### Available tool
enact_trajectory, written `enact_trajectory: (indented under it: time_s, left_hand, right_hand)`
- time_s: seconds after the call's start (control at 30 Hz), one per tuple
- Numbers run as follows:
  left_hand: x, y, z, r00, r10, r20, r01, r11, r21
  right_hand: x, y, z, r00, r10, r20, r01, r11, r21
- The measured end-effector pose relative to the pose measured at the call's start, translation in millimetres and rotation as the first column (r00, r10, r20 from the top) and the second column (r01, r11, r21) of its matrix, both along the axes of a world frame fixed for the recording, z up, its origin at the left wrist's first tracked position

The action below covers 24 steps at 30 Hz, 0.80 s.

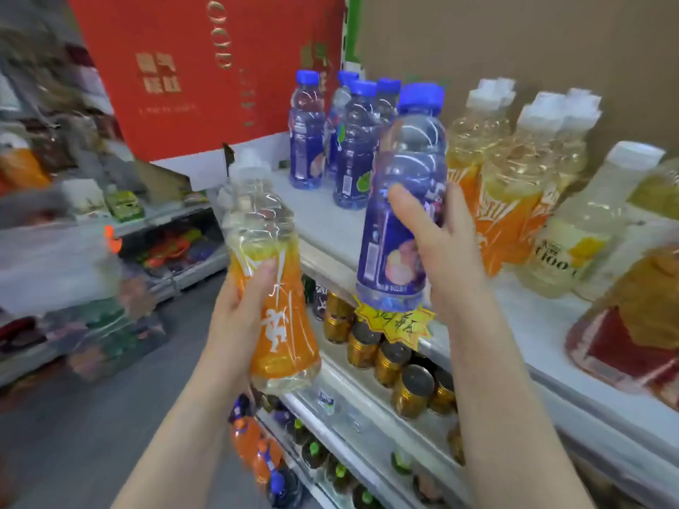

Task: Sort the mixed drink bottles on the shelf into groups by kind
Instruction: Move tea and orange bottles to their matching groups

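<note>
Both hands are raised in front of the top shelf (330, 222), one bottle in each, both bottles clear of the shelf. Left hand (239, 310): fingers curled round the lower half of the orange-label bottle (273, 288), thumb across the label. The bottle is near upright, its white cap leaning slightly left, out over the aisle just left of the shelf edge. Right hand (446, 259): thumb and fingers wrapped round the middle of the blue-label bottle (402, 214), cap up, base above the shelf's front edge. Standing on the shelf, at its left end, is a cluster of blue-cap bottles (349, 148). To their right is a cluster of white-cap orange bottles (510, 178), then a pale yellow bottle (584, 229) (label blurred) and a red-label bottle (632, 332). Gold cans (389, 358) sit one shelf down, beneath a yellow star tag (398, 325). A red box (205, 67) stands behind.
</note>
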<state>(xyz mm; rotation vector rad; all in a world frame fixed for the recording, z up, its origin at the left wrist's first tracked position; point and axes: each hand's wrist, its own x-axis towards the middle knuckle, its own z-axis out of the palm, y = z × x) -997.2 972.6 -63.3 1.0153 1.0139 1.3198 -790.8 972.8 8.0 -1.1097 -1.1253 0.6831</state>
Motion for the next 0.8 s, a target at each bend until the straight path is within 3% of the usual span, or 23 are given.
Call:
enact_trajectory:
  time_s: [0.2,0.37,0.6,0.8]
  left_hand:
    - [-43.4,88.7,16.9,0.991,-0.131,-0.041,0.132,0.991,0.014]
    - [-48.3,128.4,15.7,0.974,-0.219,-0.059,0.220,0.975,0.009]
    - [-41.0,150.6,17.3,0.954,-0.298,-0.035,0.299,0.954,0.035]
    - [-33.8,147.4,19.1,0.933,-0.353,-0.073,0.357,0.933,0.043]
  right_hand:
    - [-19.8,90.4,16.2,0.896,-0.314,0.315,0.316,0.948,0.046]
    - [-34.2,119.2,0.0,0.838,-0.373,0.398,0.425,0.904,-0.046]
    - [-48.2,161.0,-3.9,0.743,-0.428,0.514,0.490,0.872,0.018]
    - [-42.2,179.9,-0.5,0.724,-0.430,0.539,0.516,0.857,-0.011]
